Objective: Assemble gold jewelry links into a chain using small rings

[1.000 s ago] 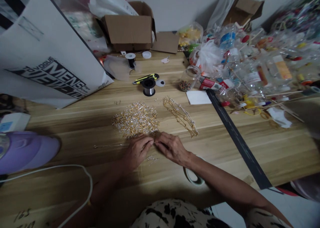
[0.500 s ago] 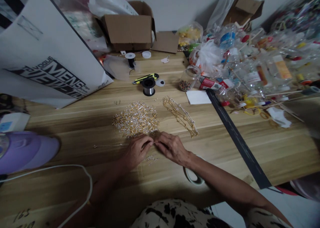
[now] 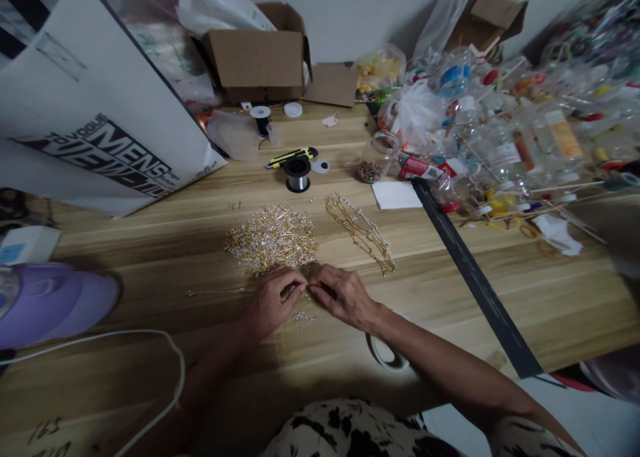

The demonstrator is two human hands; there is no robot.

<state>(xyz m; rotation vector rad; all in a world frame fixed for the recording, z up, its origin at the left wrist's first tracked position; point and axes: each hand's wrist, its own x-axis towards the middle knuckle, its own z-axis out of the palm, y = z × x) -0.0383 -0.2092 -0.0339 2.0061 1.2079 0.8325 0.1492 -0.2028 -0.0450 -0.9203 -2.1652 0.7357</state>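
My left hand (image 3: 274,299) and my right hand (image 3: 346,297) meet fingertip to fingertip just in front of a pile of small gold and silver pieces (image 3: 273,238). Both are pinched closed. A thin chain (image 3: 220,291) lies along the table and runs to my left hand, which seems to grip its end. What my right fingers pinch is too small to make out. Close below the fingertips lie a few short silver chain pieces (image 3: 303,318). Gold and silver chains (image 3: 361,233) are laid out beyond my right hand.
Behind the pile stand a wire spool (image 3: 298,175) and a yellow-black utility knife (image 3: 291,157). A jar of beads (image 3: 379,158) is at the back. Plastic bottles (image 3: 505,143) crowd the right. A tape roll (image 3: 387,351) lies by my right forearm; a white cable (image 3: 173,350) crosses at left.
Both hands stay almost in place. Only the fingertips have shifted slightly where they meet.
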